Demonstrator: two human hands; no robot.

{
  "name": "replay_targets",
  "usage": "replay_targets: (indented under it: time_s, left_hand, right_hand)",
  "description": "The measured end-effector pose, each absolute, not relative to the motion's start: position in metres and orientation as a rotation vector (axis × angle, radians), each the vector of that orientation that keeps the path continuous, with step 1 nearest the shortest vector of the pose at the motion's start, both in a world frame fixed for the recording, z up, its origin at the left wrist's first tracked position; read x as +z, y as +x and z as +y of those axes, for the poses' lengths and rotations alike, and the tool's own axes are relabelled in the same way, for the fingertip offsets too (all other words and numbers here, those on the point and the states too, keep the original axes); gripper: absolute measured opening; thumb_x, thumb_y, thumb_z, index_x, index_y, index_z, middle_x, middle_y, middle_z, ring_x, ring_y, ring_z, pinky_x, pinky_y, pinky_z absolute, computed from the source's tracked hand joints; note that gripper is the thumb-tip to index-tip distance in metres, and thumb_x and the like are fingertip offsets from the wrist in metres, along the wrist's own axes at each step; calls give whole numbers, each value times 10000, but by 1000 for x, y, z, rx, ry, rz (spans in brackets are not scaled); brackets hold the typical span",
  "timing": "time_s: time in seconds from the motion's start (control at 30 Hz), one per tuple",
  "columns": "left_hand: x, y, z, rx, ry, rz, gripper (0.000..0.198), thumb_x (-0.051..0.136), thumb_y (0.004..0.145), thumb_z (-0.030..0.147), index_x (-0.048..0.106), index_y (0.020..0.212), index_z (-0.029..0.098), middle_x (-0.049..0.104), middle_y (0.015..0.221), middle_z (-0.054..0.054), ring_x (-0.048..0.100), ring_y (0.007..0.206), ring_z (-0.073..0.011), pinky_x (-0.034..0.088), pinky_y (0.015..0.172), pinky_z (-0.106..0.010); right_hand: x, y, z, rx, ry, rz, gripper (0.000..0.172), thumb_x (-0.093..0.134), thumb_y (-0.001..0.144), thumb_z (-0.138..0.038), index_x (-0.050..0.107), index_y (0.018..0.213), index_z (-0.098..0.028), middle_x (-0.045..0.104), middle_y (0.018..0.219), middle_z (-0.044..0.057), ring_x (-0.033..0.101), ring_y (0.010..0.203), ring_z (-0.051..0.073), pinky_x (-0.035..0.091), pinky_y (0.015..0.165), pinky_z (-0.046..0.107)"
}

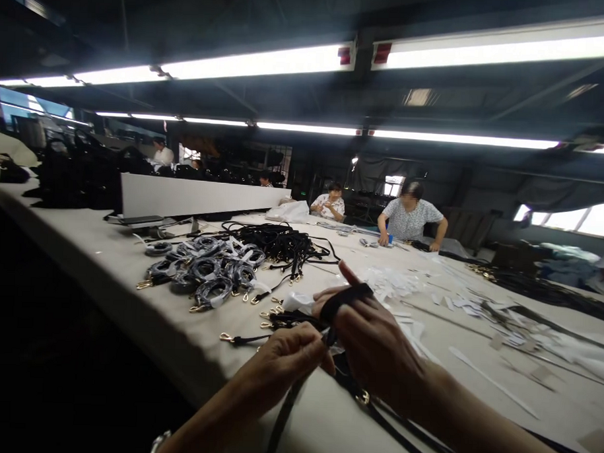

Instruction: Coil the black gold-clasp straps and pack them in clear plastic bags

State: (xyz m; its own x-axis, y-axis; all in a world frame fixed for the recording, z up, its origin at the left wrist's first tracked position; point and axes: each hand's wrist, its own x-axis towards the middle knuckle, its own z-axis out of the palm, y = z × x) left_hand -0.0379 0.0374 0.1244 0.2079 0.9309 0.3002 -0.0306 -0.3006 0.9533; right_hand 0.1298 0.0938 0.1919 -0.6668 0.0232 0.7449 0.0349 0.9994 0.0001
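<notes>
A black strap is looped across the back of my right hand, whose thumb sticks up while its fingers curl round the strap. Close beside it, my left hand pinches the same strap, and a length hangs down below. Another black strap with a gold buckle lies on the table under my right wrist. Just beyond my hands are several black straps with gold clasps, partly hidden. What lies between my two hands is hard to make out.
Coiled straps in clear wrapping lie at the left by a heap of loose black straps. White scraps and strips cover the right of the table. A white board stands behind. Across the table a person leans over.
</notes>
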Motion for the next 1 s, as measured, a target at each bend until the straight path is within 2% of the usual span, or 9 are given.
replay_targets:
  time_s: [0.13, 0.23, 0.33, 0.4, 0.53, 0.63, 0.7, 0.87, 1.0]
  left_hand:
    - [125, -51, 31, 1098, 1276, 723, 503, 612, 862, 606, 708, 781, 120, 524, 555, 14, 424, 491, -91, 314, 515, -222]
    - [122, -62, 19, 1050, 1233, 806, 461, 570, 904, 575, 676, 841, 131, 379, 485, 84, 248, 408, -64, 180, 421, -221]
    - [124, -73, 3, 1039, 1457, 1060, 276, 661, 872, 410, 649, 1002, 167, 525, 639, 55, 400, 534, -85, 289, 501, -206]
    - [127, -81, -4, 1075, 1671, 1278, 216, 705, 835, 296, 634, 1017, 204, 610, 804, 29, 514, 716, -125, 377, 636, -226]
    - [129, -98, 0, 936, 1774, 1181, 161, 671, 885, 341, 630, 851, 189, 589, 763, 27, 514, 709, -123, 390, 646, -227]
    - [128, -104, 9, 921, 1584, 895, 295, 663, 889, 456, 621, 830, 170, 595, 697, 20, 511, 622, -105, 385, 583, -214]
    - [129, -101, 16, 1087, 1452, 752, 377, 667, 872, 527, 627, 806, 158, 620, 727, -2, 557, 656, -114, 423, 614, -218]
    - [135, -84, 31, 1536, 1049, 626, 198, 600, 942, 322, 584, 837, 156, 545, 646, 42, 468, 493, -56, 370, 488, -170]
    - [135, -77, 33, 1761, 1189, 725, 186, 493, 1009, 322, 580, 968, 162, 559, 728, 43, 334, 437, -19, 235, 409, -157]
  right_hand:
    - [186, 133, 92, -157, 38, -2595, 226, 438, 941, -27, 579, 879, -193, 680, 911, 21, 649, 1003, 185, 170, 1231, 508]
    - [173, 136, 91, -113, -80, -2722, 241, 410, 935, -28, 572, 967, -204, 663, 952, 17, 634, 921, 172, 223, 1205, 503]
    - [159, 139, 85, -146, -239, -2773, 98, 483, 969, -193, 576, 940, -186, 649, 903, 61, 612, 843, 224, 416, 1034, 512]
    - [153, 141, 79, -66, -397, -2839, 185, 499, 972, -272, 569, 823, -190, 622, 792, 60, 571, 706, 219, 503, 807, 444]
    - [158, 140, 66, 931, -644, -2939, 362, 433, 1018, -402, 630, 796, -196, 595, 695, 25, 543, 599, 159, 430, 553, 273]
    - [168, 124, 61, 1917, -513, -2461, 452, 416, 1024, -486, 654, 805, -171, 519, 608, -11, 505, 533, 122, 501, 604, 285]
    - [175, 107, 62, 2185, -289, -2003, 383, 505, 995, -468, 642, 798, -170, 470, 581, -40, 470, 500, 108, 551, 666, 344]
    - [203, 61, 72, 1825, -122, -1734, 170, 655, 911, -367, 658, 894, -198, 632, 779, -17, 664, 770, 172, 571, 778, 389]
    - [230, 38, 81, 1262, -288, -1820, 307, 438, 1028, -330, 663, 893, -171, 685, 953, -27, 671, 1046, 180, 516, 874, 374]
